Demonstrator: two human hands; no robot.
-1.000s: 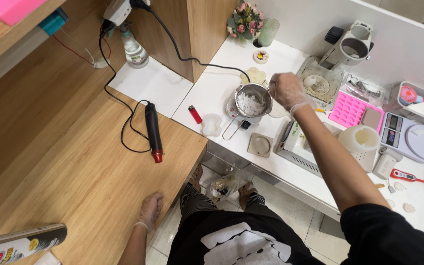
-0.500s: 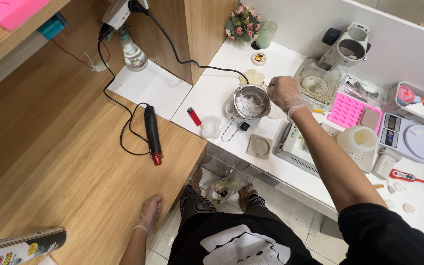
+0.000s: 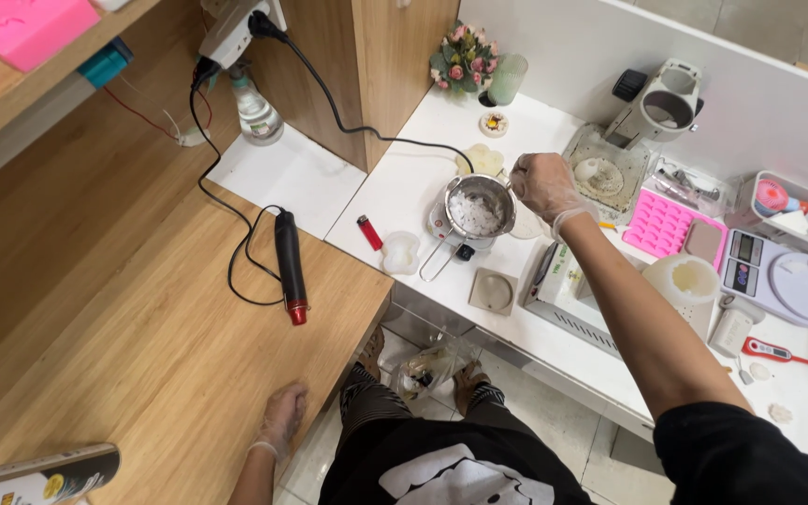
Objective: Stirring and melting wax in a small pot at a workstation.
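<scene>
My right hand (image 3: 542,184), in a thin clear glove, is closed at the right rim of a small metal melting pot (image 3: 479,206) full of white flakes; what it pinches is too small to make out. The pot sits on a small white heater with its wire handle (image 3: 438,257) pointing toward me. My left hand (image 3: 281,418), also gloved, rests flat on the edge of the wooden table (image 3: 142,318), holding nothing.
A black heat gun with a red tip (image 3: 289,266) lies on the wood, its cord running to a wall plug. On the white counter are a red lighter (image 3: 369,232), a pink silicone mould (image 3: 663,221), a white digital scale (image 3: 783,273), a red thermometer (image 3: 783,353) and a flower pot (image 3: 465,54).
The view has drifted slightly, so everything sits a little lower in frame. My right hand stays at the pot's rim and my left hand stays on the table edge.
</scene>
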